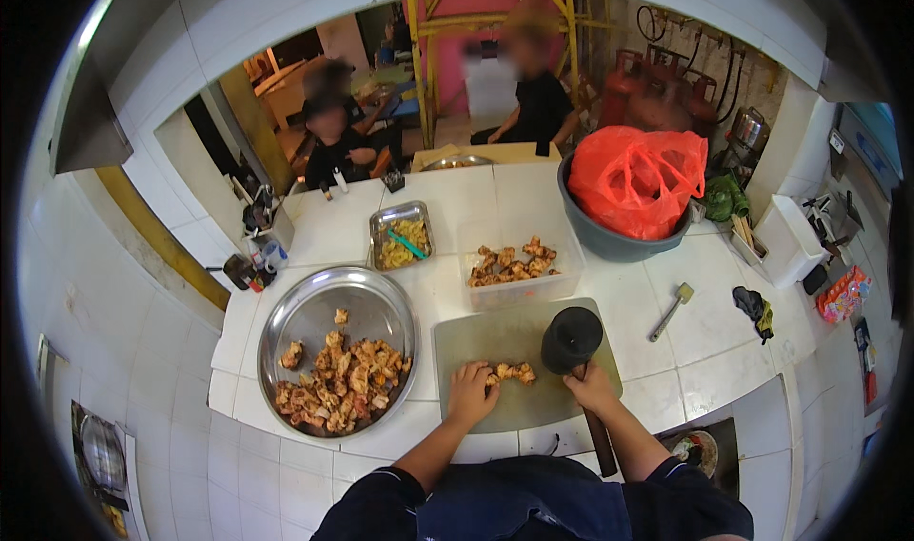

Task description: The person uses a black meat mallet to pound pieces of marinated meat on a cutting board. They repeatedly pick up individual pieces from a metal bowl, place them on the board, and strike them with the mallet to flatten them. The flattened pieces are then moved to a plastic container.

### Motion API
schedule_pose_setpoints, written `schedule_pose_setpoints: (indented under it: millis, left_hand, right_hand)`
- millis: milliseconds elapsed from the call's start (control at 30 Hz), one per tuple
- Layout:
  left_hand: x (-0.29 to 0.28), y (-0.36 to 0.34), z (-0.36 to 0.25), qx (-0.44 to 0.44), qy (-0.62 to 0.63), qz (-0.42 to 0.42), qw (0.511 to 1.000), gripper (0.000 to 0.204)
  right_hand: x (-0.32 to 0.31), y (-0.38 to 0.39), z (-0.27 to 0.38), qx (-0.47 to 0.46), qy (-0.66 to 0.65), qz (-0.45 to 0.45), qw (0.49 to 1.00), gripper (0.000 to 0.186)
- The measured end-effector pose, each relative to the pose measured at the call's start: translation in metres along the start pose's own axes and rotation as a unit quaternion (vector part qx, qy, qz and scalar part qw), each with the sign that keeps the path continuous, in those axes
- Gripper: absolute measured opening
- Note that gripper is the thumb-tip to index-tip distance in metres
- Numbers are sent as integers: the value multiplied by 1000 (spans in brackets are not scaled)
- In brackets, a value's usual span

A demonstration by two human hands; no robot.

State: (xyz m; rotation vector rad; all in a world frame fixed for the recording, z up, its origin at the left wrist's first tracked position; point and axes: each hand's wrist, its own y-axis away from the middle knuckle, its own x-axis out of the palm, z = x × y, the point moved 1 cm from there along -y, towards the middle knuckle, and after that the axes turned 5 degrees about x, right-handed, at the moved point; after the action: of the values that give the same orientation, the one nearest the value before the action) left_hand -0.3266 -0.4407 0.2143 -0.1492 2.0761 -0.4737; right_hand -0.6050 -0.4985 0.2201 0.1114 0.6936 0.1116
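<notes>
A pale green-grey cutting board lies in front of me on the white tiled counter. On it is a browned, knobbly piece of chicken, and my left hand has its fingers at the left end of it. My right hand grips the handle of a mallet with a big black cylindrical head. The head is over the board's right side, just right of the chicken, and the handle points down toward my body. Behind the board stands a clear plastic tub holding several similar chicken pieces.
A wide round steel tray at left holds a heap of chicken. Behind it is a small steel pan with yellowish food and a green utensil. A grey basin carries a red plastic bag. A brush lies at right. Two people sit beyond the counter.
</notes>
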Motion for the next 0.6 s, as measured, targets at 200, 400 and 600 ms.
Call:
schedule_pose_setpoints:
  millis: [200, 400, 600]
  left_hand:
    - [4, 7, -3, 18, -9, -18, 1000, 31]
    - [5, 9, -9, -14, 6, 14, 1000, 32]
    - [10, 15, -5, -6, -4, 8, 1000, 32]
  right_hand:
    - [-7, -1, 7, 50, 10, 38, 998, 49]
    - [-13, 0, 8, 64, -27, 76, 995, 50]
    - [-6, 2, 2, 4, -42, 35, 998, 48]
